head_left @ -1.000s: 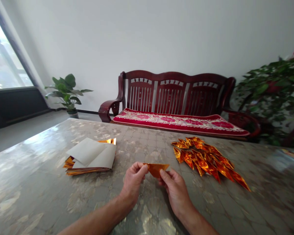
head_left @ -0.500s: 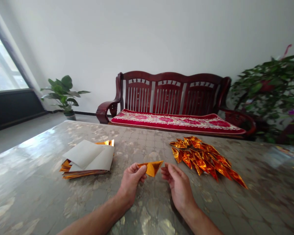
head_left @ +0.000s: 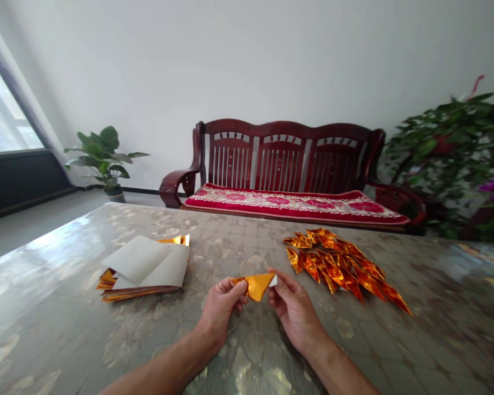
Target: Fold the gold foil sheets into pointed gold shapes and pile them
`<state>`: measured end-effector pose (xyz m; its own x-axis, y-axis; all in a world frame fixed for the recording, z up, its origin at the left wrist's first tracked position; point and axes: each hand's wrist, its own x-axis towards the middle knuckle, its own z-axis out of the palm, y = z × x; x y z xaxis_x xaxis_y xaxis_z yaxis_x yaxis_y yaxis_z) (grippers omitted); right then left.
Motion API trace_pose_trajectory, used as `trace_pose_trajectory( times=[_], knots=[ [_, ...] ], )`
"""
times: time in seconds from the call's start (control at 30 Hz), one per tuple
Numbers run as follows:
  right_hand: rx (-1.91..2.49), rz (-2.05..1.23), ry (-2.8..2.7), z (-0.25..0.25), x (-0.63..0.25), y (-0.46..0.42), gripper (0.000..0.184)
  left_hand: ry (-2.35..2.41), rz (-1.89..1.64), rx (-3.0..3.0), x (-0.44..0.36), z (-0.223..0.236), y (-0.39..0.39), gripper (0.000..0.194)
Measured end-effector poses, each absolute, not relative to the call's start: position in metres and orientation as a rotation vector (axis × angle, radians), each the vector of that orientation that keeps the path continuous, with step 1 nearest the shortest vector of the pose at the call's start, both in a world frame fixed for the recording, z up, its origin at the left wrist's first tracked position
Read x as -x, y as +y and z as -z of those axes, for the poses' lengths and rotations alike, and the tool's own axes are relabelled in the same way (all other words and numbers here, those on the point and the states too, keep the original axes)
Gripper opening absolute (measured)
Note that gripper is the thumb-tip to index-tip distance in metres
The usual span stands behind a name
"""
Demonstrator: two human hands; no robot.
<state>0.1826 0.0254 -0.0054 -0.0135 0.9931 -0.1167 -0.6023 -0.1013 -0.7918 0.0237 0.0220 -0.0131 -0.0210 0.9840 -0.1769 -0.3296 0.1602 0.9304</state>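
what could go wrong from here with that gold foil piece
The folded gold foil triangle is pinched only near its ends by the left hand and right hand, so it might slip or crease unevenly. The loose pile of folded foil triangles lies close beside the right hand and could get knocked out of place.

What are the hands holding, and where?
A folded gold foil triangle: the left hand grips its left corner, the right hand its right end.

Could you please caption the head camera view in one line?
Left hand and right hand pinch a gold foil triangle beside a foil pile.
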Motion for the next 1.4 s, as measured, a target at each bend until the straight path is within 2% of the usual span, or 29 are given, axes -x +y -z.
trace_pose_trajectory(
  times=[0.77, 1.0, 1.1, 1.27, 1.4],
  knots=[
    [1.139, -1.021, -1.139, 0.003, -0.193, 0.028, 0.028, 1.108, -1.197, -0.998, -0.019, 0.013, 0.024, 0.044],
    [1.041, -1.190, -1.045, 0.006, -0.192, 0.026, 0.047, 1.097, -1.204, -1.004, -0.017, 0.015, 0.025, 0.044],
    [1.042, -1.104, -1.170, 0.010, -0.196, 0.027, 0.038, 1.109, -1.214, -1.097, -0.014, 0.018, 0.027, 0.037],
    [1.146, -0.825, -1.443, 0.012, -0.207, 0.026, 0.013, 1.192, -1.288, -1.459, -0.005, 0.020, 0.027, 0.013],
    [1.172, -0.742, -1.643, 0.007, -0.213, 0.025, 0.006, 1.176, -1.281, -1.726, 0.006, 0.015, 0.025, 0.006]
  ],
)
